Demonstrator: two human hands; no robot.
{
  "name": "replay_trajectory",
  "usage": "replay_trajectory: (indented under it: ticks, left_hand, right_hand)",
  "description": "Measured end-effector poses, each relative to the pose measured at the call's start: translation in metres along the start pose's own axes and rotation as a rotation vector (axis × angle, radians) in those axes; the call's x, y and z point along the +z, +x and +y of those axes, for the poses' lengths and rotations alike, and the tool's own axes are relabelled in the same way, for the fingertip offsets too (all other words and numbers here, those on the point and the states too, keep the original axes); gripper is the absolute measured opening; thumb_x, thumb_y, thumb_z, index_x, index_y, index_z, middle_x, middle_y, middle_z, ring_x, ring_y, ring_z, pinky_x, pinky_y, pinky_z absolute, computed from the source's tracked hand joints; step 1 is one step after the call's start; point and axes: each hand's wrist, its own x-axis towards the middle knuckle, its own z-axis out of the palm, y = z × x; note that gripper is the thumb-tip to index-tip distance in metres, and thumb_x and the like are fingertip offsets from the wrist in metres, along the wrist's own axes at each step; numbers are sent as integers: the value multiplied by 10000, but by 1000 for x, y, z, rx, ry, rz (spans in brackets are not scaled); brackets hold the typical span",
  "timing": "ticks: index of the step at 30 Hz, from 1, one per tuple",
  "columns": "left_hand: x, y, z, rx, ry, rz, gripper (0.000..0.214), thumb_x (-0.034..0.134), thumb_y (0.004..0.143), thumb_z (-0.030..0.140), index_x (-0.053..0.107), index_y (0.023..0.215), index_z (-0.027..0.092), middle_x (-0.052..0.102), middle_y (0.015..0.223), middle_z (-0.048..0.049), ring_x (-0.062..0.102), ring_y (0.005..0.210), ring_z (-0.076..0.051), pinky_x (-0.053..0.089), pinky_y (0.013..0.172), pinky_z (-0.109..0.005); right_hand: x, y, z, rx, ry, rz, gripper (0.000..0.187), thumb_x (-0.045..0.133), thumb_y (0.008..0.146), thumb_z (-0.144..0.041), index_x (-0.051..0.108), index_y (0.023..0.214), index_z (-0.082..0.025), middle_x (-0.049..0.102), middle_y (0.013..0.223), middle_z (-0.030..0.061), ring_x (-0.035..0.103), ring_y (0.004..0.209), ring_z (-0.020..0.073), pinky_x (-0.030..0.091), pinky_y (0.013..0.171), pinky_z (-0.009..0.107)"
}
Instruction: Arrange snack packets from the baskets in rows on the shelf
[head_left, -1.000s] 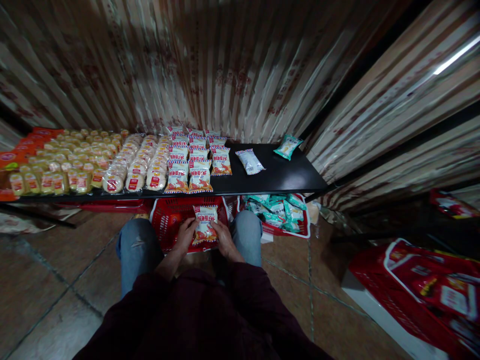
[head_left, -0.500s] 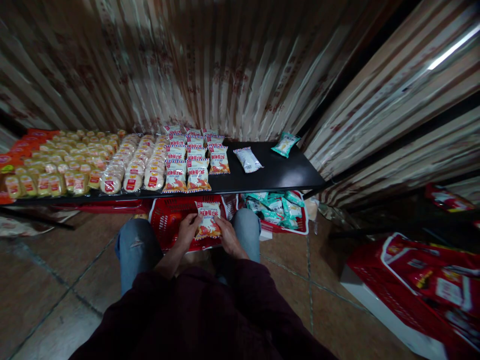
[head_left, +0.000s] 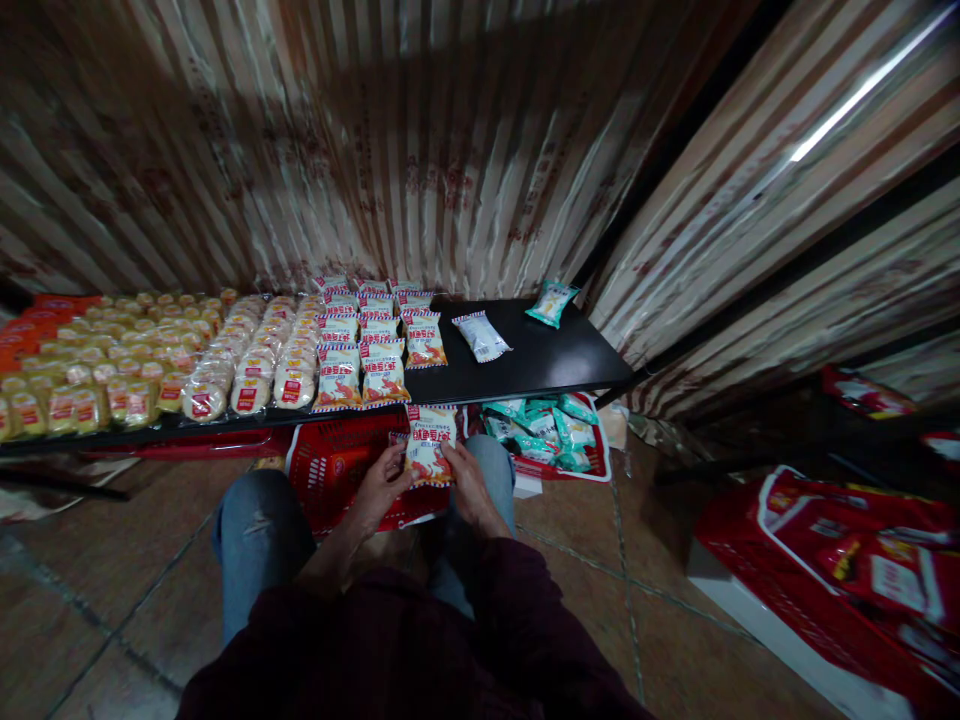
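Note:
Between my knees, in the head view, I hold a white and orange snack bag (head_left: 430, 440) with its printed front facing up. My right hand (head_left: 469, 482) grips its right side, thumb on the front. My left hand (head_left: 381, 485) is closed at its lower left edge. A small striped corner shows behind the bag near my left fingers; I cannot tell whether it is a second bag. Just beyond, matching snack bags (head_left: 384, 373) stand in rows on the black shelf (head_left: 547, 375). Below the shelf sits a red basket (head_left: 309, 470), partly covered by my hands.
Packaged round cakes (head_left: 251, 380) and yellow pastries (head_left: 135, 395) fill the shelf's left part. A face-down bag (head_left: 481, 337) and a green bag (head_left: 552, 303) lie to the right. Another basket holds green packets (head_left: 536, 425). Red packages (head_left: 862, 560) are at far right.
The snack bag has tilted more upright and come nearer the shelf edge. My left hand has shifted down its left side. The view has turned slightly, moving the shelf lower and left.

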Motion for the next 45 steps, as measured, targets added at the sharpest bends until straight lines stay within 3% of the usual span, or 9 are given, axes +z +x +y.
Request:
replay_trajectory:
  ticks: [9,26,38,45]
  left_hand:
    - [11,13,6,-12,-47,-47,609,751,600,266,523,1157,168,612,1139,-116,606,1025,-220,453,933,-382]
    - [32,45,14,82,-46,104,525,704,627,281,554,1112,143,656,1096,-117,613,1023,-211,432,956,-384]
    - [34,61,11,91,35,109,489,675,644,259,565,1111,165,644,1109,-114,617,994,-221,482,876,-382]
    - [34,66,8,148,144,151,396,634,700,240,585,1084,159,644,1103,-116,610,984,-207,454,922,-389]
  right_hand:
    - [-12,19,-6,-102,-152,7,261,574,777,-454,648,946,-269,717,780,53,677,770,244,497,613,332]
    - [-15,48,-26,-174,-55,-4,350,618,722,-418,606,1041,-274,689,1029,28,655,883,212,520,733,338]
    - [-16,63,-29,-161,-12,77,409,660,667,-428,618,1039,-263,705,1003,26,662,848,209,515,729,335]
    - [-23,76,-24,-183,100,107,373,702,658,-356,641,1016,-272,709,963,7,667,830,199,512,784,355]
